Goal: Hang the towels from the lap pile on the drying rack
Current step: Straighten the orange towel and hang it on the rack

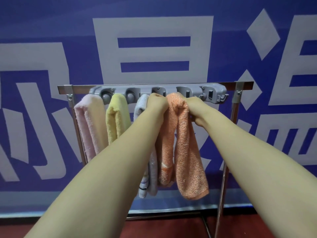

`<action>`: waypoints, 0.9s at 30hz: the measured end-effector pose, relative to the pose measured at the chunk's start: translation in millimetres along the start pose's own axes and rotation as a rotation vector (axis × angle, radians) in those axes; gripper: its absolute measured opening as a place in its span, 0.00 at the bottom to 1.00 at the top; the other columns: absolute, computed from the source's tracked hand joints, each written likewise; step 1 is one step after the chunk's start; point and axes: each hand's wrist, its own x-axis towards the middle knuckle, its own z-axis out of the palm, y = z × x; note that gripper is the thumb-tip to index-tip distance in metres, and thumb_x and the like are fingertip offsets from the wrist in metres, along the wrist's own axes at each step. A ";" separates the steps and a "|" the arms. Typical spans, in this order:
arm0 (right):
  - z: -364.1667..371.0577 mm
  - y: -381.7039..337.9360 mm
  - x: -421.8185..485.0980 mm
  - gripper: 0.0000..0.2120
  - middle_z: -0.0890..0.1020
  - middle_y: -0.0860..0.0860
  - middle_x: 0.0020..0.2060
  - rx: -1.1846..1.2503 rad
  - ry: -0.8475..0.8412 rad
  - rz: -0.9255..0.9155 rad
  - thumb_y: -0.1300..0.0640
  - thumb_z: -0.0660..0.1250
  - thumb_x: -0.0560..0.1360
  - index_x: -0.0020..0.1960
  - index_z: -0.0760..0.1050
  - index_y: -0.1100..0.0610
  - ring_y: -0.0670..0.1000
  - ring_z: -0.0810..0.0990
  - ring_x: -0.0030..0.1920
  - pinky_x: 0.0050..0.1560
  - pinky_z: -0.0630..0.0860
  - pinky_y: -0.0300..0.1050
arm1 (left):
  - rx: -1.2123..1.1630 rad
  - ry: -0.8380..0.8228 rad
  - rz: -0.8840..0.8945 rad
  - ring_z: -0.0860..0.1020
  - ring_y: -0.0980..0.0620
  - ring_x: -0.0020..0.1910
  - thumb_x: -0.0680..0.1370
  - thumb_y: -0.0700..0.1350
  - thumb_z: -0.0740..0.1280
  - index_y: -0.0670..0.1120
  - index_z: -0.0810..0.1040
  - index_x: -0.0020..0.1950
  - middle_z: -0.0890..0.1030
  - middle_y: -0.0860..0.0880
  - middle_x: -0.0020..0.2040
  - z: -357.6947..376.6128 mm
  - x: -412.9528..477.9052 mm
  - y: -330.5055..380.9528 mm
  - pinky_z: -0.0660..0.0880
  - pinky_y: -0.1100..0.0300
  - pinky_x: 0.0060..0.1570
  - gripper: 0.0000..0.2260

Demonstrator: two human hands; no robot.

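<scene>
Orange towel (186, 152) gripped at the drying rack (137, 87) by both my hands

I hold the orange towel up at the grey holder strip (215, 93) that runs along the rack's top bar. It hangs down from there in two long folds, the nearer fold reaching lower than the farther one. My left hand (157, 103) is clenched around the towel's upper left edge, fingers curled away from me so I see mostly the back of the hand. My right hand (194, 107) grasps the upper right part of the same towel, its fingers tucked into the cloth just below the strip. Both hands sit close together with the top of the towel bunched between them.

Left of my left hand, three more towels hang from the strip. A pale grey-blue towel (141, 104) hangs just beside the orange one and is partly hidden behind my left forearm. A yellow towel (117, 117) comes next, and a pink towel (89, 121) is farthest left, by the rack's left upright. Whether the orange towel is already caught in a holder I cannot tell, since my hands cover that spot.

Behind the rack stands a blue wall (51, 23) with large white characters, and the floor (248, 225) below is dark red.
</scene>
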 end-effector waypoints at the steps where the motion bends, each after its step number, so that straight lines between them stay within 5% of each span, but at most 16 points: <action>1: 0.3 1.4 -2.5 0.19 0.81 0.51 0.34 -0.017 0.004 0.007 0.43 0.61 0.78 0.50 0.77 0.59 0.51 0.76 0.37 0.38 0.72 0.41 | -0.009 -0.028 0.000 0.73 0.50 0.50 0.80 0.41 0.63 0.42 0.72 0.67 0.78 0.42 0.60 0.9 1.2 -1.0 0.69 0.58 0.49 0.15; 3: 1.5 5.2 -10.0 0.21 0.81 0.52 0.42 -0.008 -0.013 0.026 0.42 0.60 0.79 0.58 0.77 0.58 0.51 0.77 0.42 0.43 0.73 0.43 | -0.051 -0.070 -0.055 0.75 0.47 0.57 0.80 0.47 0.63 0.44 0.69 0.71 0.76 0.43 0.65 0.7 -6.3 -1.2 0.71 0.56 0.58 0.20; 6: 2.5 12.9 -27.1 0.13 0.82 0.49 0.38 0.011 -0.065 -0.008 0.48 0.60 0.80 0.51 0.79 0.55 0.48 0.78 0.41 0.42 0.72 0.41 | -0.048 -0.079 -0.072 0.72 0.44 0.65 0.82 0.52 0.56 0.44 0.67 0.73 0.73 0.44 0.68 -1.9 -27.9 -6.0 0.68 0.54 0.63 0.21; 10: -4.8 29.6 -43.0 0.14 0.79 0.43 0.51 0.006 0.095 -0.204 0.49 0.57 0.82 0.62 0.74 0.53 0.39 0.75 0.51 0.48 0.70 0.33 | -0.078 -0.078 0.191 0.63 0.50 0.73 0.83 0.56 0.52 0.49 0.61 0.76 0.65 0.49 0.75 -9.1 -66.1 -34.9 0.60 0.51 0.73 0.23; 13: -13.4 36.0 -51.9 0.18 0.77 0.47 0.60 0.111 0.096 -0.274 0.53 0.64 0.78 0.68 0.72 0.53 0.45 0.75 0.61 0.59 0.72 0.40 | -0.136 -0.026 0.434 0.67 0.54 0.70 0.78 0.51 0.61 0.48 0.64 0.73 0.68 0.51 0.70 -11.4 -83.6 -47.0 0.64 0.57 0.70 0.24; 17: -8.3 36.1 -55.3 0.22 0.80 0.49 0.58 0.030 0.009 -0.348 0.64 0.68 0.72 0.64 0.74 0.50 0.45 0.77 0.61 0.61 0.75 0.45 | 0.164 -0.067 0.623 0.65 0.60 0.64 0.72 0.42 0.67 0.46 0.63 0.73 0.66 0.49 0.69 -9.4 -89.8 -49.7 0.58 0.81 0.55 0.30; 20: -1.1 34.5 -59.9 0.18 0.84 0.47 0.40 -0.064 0.097 -0.437 0.66 0.61 0.74 0.58 0.79 0.50 0.43 0.80 0.39 0.41 0.79 0.45 | 0.389 0.062 0.653 0.66 0.51 0.67 0.73 0.42 0.66 0.45 0.58 0.75 0.62 0.47 0.71 -9.3 -89.5 -48.8 0.63 0.67 0.57 0.32; 23: -0.5 34.3 -65.8 0.17 0.74 0.42 0.24 -0.164 0.146 -0.461 0.65 0.57 0.77 0.59 0.78 0.51 0.41 0.67 0.24 0.27 0.67 0.38 | 0.565 0.156 0.702 0.69 0.45 0.64 0.74 0.46 0.66 0.45 0.60 0.73 0.65 0.46 0.68 -10.9 -87.6 -42.6 0.70 0.51 0.56 0.29; 25: -1.8 35.9 -71.9 0.18 0.74 0.40 0.24 -0.250 0.184 -0.461 0.63 0.56 0.79 0.63 0.76 0.49 0.41 0.68 0.23 0.27 0.67 0.36 | 0.553 0.143 0.746 0.74 0.45 0.56 0.75 0.40 0.61 0.45 0.65 0.68 0.72 0.47 0.59 -13.7 -88.1 -37.2 0.73 0.47 0.50 0.21; 27: -4.0 39.2 -74.6 0.19 0.81 0.43 0.37 -0.312 0.247 -0.433 0.60 0.57 0.78 0.68 0.72 0.51 0.42 0.77 0.35 0.38 0.76 0.41 | 0.464 0.130 0.765 0.76 0.46 0.46 0.77 0.38 0.56 0.45 0.68 0.65 0.75 0.50 0.48 -16.5 -90.6 -35.4 0.73 0.50 0.45 0.16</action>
